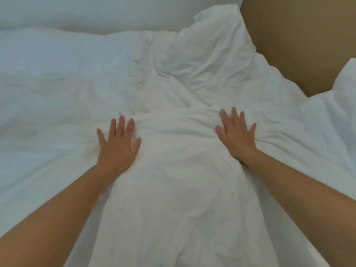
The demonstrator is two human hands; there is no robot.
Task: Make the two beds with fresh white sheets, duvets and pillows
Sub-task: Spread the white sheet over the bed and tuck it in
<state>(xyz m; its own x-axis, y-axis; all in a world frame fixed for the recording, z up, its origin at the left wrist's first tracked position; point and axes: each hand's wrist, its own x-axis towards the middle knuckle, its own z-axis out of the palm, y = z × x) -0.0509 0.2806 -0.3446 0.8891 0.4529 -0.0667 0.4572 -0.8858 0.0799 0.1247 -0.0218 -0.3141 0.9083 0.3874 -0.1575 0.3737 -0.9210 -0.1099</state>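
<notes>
A white duvet (173, 180) covers the bed and fills most of the view, bunched into a raised ridge running down the middle. My left hand (118, 146) lies flat on it with fingers spread, pressing the cloth at the ridge's left side. My right hand (236, 134) presses flat on the ridge's right side, fingers straight and apart. A rumpled white pillow (210, 45) leans at the head of the bed, right of centre. Another flatter pillow (67, 49) lies at the upper left.
A tan headboard or wall panel (300, 35) rises at the upper right. A white wall (96, 12) runs along the top. A further fold of white bedding (344, 79) pokes up at the right edge.
</notes>
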